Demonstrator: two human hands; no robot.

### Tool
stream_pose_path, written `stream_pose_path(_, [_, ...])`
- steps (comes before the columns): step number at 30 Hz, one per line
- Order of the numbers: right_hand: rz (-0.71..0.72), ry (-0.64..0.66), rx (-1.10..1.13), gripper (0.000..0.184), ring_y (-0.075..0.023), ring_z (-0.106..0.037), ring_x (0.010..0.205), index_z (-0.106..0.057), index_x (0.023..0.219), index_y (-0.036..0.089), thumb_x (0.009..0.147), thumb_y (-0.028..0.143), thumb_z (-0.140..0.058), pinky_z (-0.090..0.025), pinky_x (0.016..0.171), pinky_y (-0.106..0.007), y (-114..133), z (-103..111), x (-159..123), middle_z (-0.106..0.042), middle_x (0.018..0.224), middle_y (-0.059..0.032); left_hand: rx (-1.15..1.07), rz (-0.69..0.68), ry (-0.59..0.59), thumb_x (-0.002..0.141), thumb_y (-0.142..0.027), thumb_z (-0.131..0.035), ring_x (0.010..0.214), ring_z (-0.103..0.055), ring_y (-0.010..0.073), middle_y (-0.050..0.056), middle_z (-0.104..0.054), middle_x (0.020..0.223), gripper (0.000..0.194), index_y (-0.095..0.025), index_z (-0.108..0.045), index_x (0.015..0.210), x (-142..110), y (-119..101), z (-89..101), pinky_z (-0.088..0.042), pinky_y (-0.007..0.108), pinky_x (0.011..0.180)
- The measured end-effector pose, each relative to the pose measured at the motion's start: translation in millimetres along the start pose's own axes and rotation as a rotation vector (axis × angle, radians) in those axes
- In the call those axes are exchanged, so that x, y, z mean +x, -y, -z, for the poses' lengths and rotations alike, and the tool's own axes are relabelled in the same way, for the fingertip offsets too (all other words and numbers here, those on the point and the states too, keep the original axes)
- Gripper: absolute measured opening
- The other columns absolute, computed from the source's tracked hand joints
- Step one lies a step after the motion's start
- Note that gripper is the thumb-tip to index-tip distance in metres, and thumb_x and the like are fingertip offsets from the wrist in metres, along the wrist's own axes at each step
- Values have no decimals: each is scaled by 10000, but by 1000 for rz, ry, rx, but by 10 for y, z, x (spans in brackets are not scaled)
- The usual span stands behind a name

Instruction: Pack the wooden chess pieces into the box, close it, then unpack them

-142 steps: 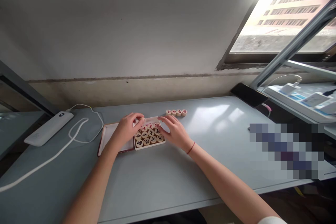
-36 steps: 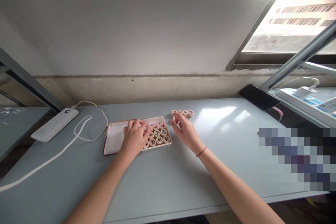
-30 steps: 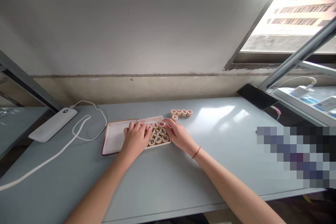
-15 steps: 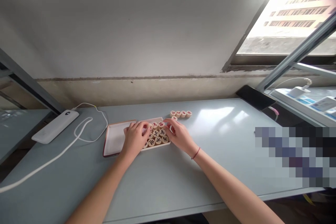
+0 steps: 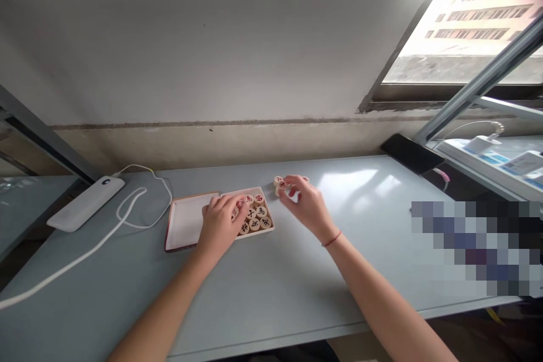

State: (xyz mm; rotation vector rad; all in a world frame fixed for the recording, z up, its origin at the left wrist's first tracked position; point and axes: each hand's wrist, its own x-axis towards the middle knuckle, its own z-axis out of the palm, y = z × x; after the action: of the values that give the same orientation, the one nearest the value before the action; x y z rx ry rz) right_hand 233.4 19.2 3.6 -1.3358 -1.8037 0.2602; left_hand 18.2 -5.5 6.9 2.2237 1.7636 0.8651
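Round wooden Chinese chess pieces (image 5: 254,224) with black and red characters fill a shallow white box (image 5: 272,224). My left hand (image 5: 223,219) lies over the box's left part, thumb and fingers bent together above the pieces; what is between its fingertips is hidden. The box's open lid (image 5: 189,218), white inside, lies flat beside it, partly behind that hand. Right of the box, my right hand (image 5: 308,206) has its thumb and index finger around a red-marked Chinese chess piece (image 5: 281,186). Other loose pieces (image 5: 278,179) stand there, partly covered by the hand.
A white power bank (image 5: 88,203) with a white cable (image 5: 76,266) lies on the table's (image 5: 254,294) left. At the back right, a black phone (image 5: 412,154) leans near a metal post. A wall (image 5: 212,144) rises behind the table. A blurred patch covers the right side.
My right hand has moved from the box's right edge up and right to the loose pieces, its fingers closing around one. My left hand has stayed over the box.
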Motion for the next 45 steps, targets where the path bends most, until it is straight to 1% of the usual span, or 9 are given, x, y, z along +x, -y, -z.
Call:
stream_pose_path(4, [-191, 92, -174, 93, -136, -568, 580, -586, 825, 238, 796, 318, -548, -418, 560, -255, -238, 117, 60, -692, 857, -12, 222, 7, -12, 895, -367, -502, 972, -544, 274, 68, -691, 999, 265, -259, -702, 1031, 10, 112, -34, -405, 402, 790])
stream_pose_path(10, [-208, 243, -395, 84, -148, -541, 538, -608, 799, 256, 799, 280, -528, -326, 491, -248, -370, 29, 31, -680, 780, -2, 330, -18, 78, 921, -321, -434, 962, -502, 285, 64, -683, 1048, 301, -246, -720, 863, -9, 130, -54, -379, 388, 736])
stream_pose_path(15, [-173, 188, -385, 146, -158, -572, 602, -637, 799, 249, 833, 312, -510, -370, 509, -260, -339, 38, 27, -669, 858, -22, 271, -25, 23, 915, -324, -448, 953, -512, 263, 66, -703, 998, 260, -233, -690, 883, -4, 136, -80, -362, 374, 753])
stream_pose_path(19, [21, 86, -247, 209, -218, -617, 876, -661, 957, 235, 887, 333, -491, -485, 747, -338, -147, -43, 35, -669, 1007, -74, 213, -19, 10, 914, -318, -466, 916, -541, 246, 49, -719, 820, 223, -230, -666, 868, 17, 120, -95, -348, 377, 780])
stream_pose_path(22, [288, 171, -152, 323, -262, -548, 1119, -611, 1156, 210, 895, 374, -514, -425, 969, -435, 41, -193, 30, -629, 1195, -107, 220, -2, 25, 907, -290, -481, 909, -563, 255, 48, -721, 796, 186, -230, -657, 897, 29, 106, -95, -344, 384, 775])
stream_pose_path(29, [398, 346, -73, 361, -246, -577, 1124, -641, 1126, 196, 904, 447, -507, -465, 932, -407, 169, -381, -21, -676, 1123, -103, 244, 21, -22, 895, -268, -485, 933, -576, 258, 62, -731, 803, 200, -236, -657, 993, 50, 134, -75, -361, 398, 809])
stream_pose_path(36, [412, 215, -2, 459, -254, -553, 1133, -554, 1230, 210, 856, 475, -575, -459, 946, -423, 218, -313, -55, -632, 1201, -104, -58, 8, -26, 896, -264, -480, 924, -611, 217, 42, -718, 888, 203, -243, -621, 1041, 79, 59, -34, -426, 372, 845])
stream_pose_path(40, [412, 105, -21, 215, -211, -625, 903, -623, 1067, 231, 892, 317, -531, -495, 825, -375, 296, -226, -41, -698, 988, -70, -302, 35, 39, 908, -322, -458, 844, -645, 175, 18, -705, 887, 195, -241, -591, 1024, 122, -113, 0, -482, 301, 772])
stream_pose_path(45, [262, -9, -54, 171, -206, -629, 874, -623, 991, 233, 862, 257, -513, -481, 838, -367, 138, -25, 2, -698, 927, -58, -212, -12, 62, 909, -353, -469, 862, -629, 189, 11, -713, 896, 210, -243, -601, 1030, 215, -232, 1, -475, 320, 787])
